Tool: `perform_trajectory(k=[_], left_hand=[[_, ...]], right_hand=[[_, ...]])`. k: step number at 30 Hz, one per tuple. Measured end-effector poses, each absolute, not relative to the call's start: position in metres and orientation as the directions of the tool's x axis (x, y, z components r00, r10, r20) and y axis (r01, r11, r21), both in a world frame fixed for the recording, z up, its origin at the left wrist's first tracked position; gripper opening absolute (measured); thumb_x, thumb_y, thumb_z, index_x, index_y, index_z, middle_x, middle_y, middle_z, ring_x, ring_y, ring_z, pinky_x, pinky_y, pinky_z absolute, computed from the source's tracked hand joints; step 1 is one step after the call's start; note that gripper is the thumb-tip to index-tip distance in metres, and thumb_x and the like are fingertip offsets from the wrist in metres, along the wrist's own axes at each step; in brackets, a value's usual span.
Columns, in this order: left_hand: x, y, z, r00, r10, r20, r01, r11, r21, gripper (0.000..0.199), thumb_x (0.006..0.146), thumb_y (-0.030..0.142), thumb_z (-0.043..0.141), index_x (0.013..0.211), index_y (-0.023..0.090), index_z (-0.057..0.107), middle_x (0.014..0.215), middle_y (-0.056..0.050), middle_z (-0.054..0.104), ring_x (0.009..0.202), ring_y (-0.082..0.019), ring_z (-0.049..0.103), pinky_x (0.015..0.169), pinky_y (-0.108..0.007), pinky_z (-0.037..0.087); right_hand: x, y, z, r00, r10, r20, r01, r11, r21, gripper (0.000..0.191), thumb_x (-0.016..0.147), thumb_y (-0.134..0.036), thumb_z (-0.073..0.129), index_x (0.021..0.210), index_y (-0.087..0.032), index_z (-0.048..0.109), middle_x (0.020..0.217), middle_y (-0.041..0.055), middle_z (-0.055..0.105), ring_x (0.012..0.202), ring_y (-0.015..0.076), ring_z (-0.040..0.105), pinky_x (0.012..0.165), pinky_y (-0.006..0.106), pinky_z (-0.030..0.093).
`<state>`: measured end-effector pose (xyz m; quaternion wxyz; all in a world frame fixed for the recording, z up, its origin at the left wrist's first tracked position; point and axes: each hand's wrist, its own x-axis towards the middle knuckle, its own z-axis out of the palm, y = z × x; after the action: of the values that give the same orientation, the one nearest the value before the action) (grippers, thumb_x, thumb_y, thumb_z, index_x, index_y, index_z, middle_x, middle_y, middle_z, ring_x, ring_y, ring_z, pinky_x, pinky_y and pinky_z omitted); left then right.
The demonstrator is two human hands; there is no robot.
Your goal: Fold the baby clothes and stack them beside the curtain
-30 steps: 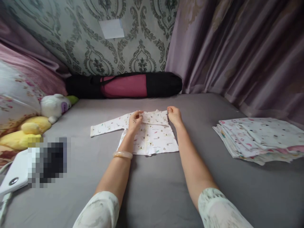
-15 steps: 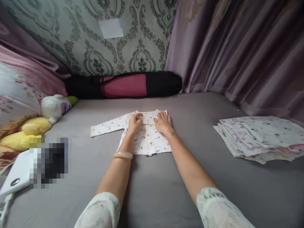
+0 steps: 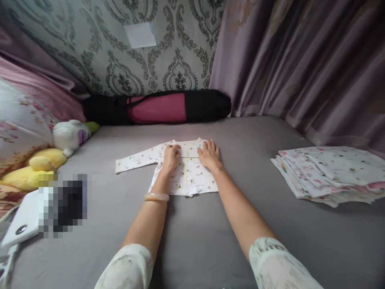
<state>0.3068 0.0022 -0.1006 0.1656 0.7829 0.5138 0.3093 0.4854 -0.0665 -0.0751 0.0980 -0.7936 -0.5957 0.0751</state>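
A small white printed shirt lies flat on the grey bed sheet. Its left sleeve stretches out to the left, while the right sleeve is folded across the chest. My right hand rests flat on the right shoulder with its fingers spread. On the upper left of the chest, my left hand touches the cloth with its fingers bent together; whether they pinch any fabric is hard to make out.
A stack of folded printed clothes lies at the right. Behind the shirt is a long black and red bag. Plush toys and a white device with a cable are at the left.
My right hand has slid slightly to the right over the shirt's shoulder. My left hand has shifted very little, its fingers now closer together.
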Motion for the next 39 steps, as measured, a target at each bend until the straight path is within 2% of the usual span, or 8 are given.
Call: perform_trajectory(k=[4,8,11,19,28,31,34,39], left_hand=[[0.308,0.001,-0.101,0.305,0.910,0.281,0.781,-0.408,0.473,0.042,0.078,0.008,0.043,0.111,0.015,0.068,0.097,-0.010,0.057,0.102,-0.024,0.054,0.095,-0.035,0.042],[0.308,-0.005,-0.098,0.301,0.918,0.258,0.867,-0.376,0.326,0.037,0.085,0.015,0.044,0.114,0.019,0.067,0.106,-0.013,0.055,0.103,-0.027,0.051,0.093,-0.039,0.039],[0.307,-0.011,-0.095,0.290,0.925,0.248,0.896,-0.353,0.269,0.035,0.088,0.019,0.043,0.115,0.021,0.066,0.112,-0.015,0.053,0.103,-0.030,0.049,0.092,-0.042,0.038],[0.309,-0.017,-0.079,0.261,0.938,0.229,0.885,-0.327,0.331,0.036,0.093,0.033,0.043,0.121,0.023,0.064,0.118,-0.016,0.053,0.108,-0.032,0.047,0.093,-0.044,0.037],[0.307,-0.023,-0.075,0.334,0.932,0.138,0.875,-0.361,0.323,0.031,0.092,0.030,0.044,0.115,0.024,0.065,0.127,-0.012,0.057,0.112,-0.034,0.044,0.090,-0.047,0.038],[0.307,-0.022,-0.072,0.338,0.933,0.121,0.876,-0.359,0.321,0.030,0.092,0.029,0.044,0.113,0.023,0.065,0.126,-0.013,0.057,0.113,-0.034,0.045,0.091,-0.048,0.038],[0.307,-0.021,-0.068,0.325,0.940,0.102,0.881,-0.340,0.329,0.027,0.092,0.029,0.045,0.108,0.022,0.066,0.125,-0.013,0.058,0.115,-0.034,0.044,0.092,-0.047,0.038],[0.299,-0.018,-0.058,0.274,0.956,0.101,0.882,-0.292,0.371,0.029,0.092,0.031,0.045,0.110,0.022,0.066,0.126,-0.013,0.059,0.117,-0.034,0.046,0.094,-0.046,0.038]], right_hand=[[0.490,-0.066,-0.079,0.306,0.952,0.000,0.927,-0.298,-0.228,0.064,0.101,-0.041,0.022,0.151,-0.001,0.026,0.160,0.0175,0.018,0.147,0.0276,0.013,0.117,0.043,0.012],[0.491,-0.065,-0.080,0.309,0.951,-0.001,0.926,-0.301,-0.228,0.065,0.100,-0.041,0.023,0.151,0.000,0.026,0.159,0.0181,0.019,0.147,0.0283,0.014,0.117,0.042,0.013],[0.491,-0.065,-0.078,0.313,0.950,-0.014,0.923,-0.307,-0.233,0.065,0.100,-0.041,0.023,0.150,0.000,0.026,0.159,0.0182,0.019,0.146,0.0289,0.016,0.117,0.042,0.014],[0.495,-0.064,-0.069,0.227,0.973,0.040,0.949,-0.212,-0.232,0.063,0.100,-0.041,0.018,0.151,-0.005,0.027,0.161,0.0144,0.016,0.148,0.0263,0.008,0.118,0.045,0.005],[0.497,-0.063,-0.076,0.236,0.970,-0.052,0.945,-0.242,-0.221,0.066,0.100,-0.042,0.022,0.151,-0.001,0.024,0.160,0.0166,0.017,0.148,0.0271,0.011,0.118,0.040,0.012],[0.491,-0.065,-0.069,0.217,0.976,-0.023,0.952,-0.216,-0.216,0.064,0.100,-0.042,0.022,0.152,-0.005,0.025,0.160,0.0165,0.016,0.148,0.0271,0.009,0.118,0.043,0.008],[0.474,-0.067,-0.062,0.123,0.992,0.011,0.964,-0.117,-0.240,0.061,0.101,-0.043,0.020,0.153,-0.011,0.026,0.161,0.0140,0.016,0.148,0.0260,0.007,0.118,0.044,0.006],[0.451,-0.069,-0.067,0.030,0.997,-0.073,0.962,-0.049,-0.270,0.060,0.101,-0.048,0.017,0.154,-0.022,0.026,0.162,0.0087,0.016,0.148,0.0282,0.009,0.117,0.053,0.007]])
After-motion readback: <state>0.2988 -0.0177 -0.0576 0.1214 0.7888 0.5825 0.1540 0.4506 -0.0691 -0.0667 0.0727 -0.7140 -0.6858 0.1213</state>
